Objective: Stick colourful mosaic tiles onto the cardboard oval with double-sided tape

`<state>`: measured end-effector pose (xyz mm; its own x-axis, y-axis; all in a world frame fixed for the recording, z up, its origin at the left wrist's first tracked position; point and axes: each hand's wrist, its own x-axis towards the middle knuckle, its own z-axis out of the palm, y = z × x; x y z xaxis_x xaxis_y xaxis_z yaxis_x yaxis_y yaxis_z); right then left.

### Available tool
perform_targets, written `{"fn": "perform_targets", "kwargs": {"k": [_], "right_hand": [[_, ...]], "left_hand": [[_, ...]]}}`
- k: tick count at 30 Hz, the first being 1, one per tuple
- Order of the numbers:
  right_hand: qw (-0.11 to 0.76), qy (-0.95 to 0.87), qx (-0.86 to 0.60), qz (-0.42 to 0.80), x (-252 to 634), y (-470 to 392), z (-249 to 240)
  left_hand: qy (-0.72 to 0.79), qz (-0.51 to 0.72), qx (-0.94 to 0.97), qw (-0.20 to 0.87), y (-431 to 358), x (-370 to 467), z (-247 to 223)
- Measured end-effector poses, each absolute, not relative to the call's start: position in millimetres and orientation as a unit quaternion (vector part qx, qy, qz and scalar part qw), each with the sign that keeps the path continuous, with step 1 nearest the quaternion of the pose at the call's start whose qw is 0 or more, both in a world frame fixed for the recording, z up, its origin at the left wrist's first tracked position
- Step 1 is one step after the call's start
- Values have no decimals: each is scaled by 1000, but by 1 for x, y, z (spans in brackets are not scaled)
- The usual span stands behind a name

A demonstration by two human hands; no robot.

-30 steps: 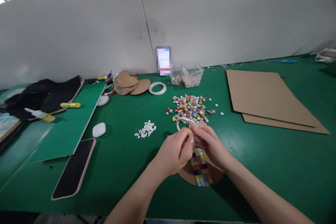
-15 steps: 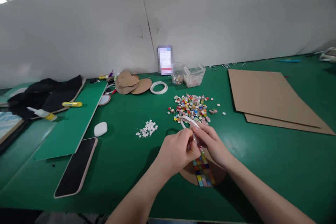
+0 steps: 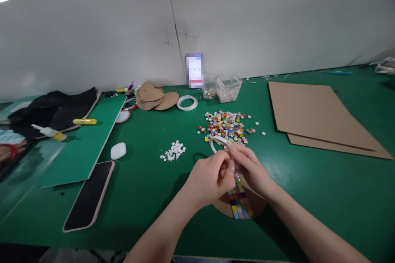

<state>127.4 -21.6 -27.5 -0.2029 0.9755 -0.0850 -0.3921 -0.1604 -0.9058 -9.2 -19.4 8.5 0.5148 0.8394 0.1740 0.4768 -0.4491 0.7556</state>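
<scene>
A thin white ring of tape (image 3: 217, 139) stands tilted above the tile pile, its lower part hidden by my fingers. My right hand (image 3: 253, 168) is closed on its near side, thumb along the ring. My left hand (image 3: 211, 176) is pinched against the right one at the same spot; its fingers hide what lies between them. Below both hands is a round cardboard disc (image 3: 221, 207), bearing a strip of coloured mosaic tiles (image 3: 240, 203). Just beyond my hands spreads a heap of loose coloured tiles (image 3: 226, 125).
White scraps (image 3: 173, 151) lie left of the heap. Behind it stand a clear box (image 3: 228, 88), a cup (image 3: 210, 86) and a lit phone (image 3: 194, 70). Cardboard sheets (image 3: 311, 109) lie right; a dark phone (image 3: 89, 197) and green board (image 3: 89, 144) left. Another person's hand (image 3: 19, 148) shows at the left edge.
The white ring has tipped slightly left and shows a wider loop. My hands stay together over the disc. Another person's hand with something red has appeared at the left edge.
</scene>
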Motion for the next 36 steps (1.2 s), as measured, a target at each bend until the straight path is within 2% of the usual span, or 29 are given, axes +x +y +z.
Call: {"fn": "perform_targets", "kwargs": {"k": [14,19,28,36], "right_hand": [[507,-439,-384,635,126,-20,-21],[537,-429,-404,604,123,-21,-25],[528,-428,-391,621,124,-23,-21],[506,-483,-409,586,125,-21,-12]], "left_hand": [[445,251,810,286,-19,-7,5],[428,275,784,355,-17,-9,4],[434,305,688,496,-17,-9,8],[424,300,630,578,-15,-8,5]]}}
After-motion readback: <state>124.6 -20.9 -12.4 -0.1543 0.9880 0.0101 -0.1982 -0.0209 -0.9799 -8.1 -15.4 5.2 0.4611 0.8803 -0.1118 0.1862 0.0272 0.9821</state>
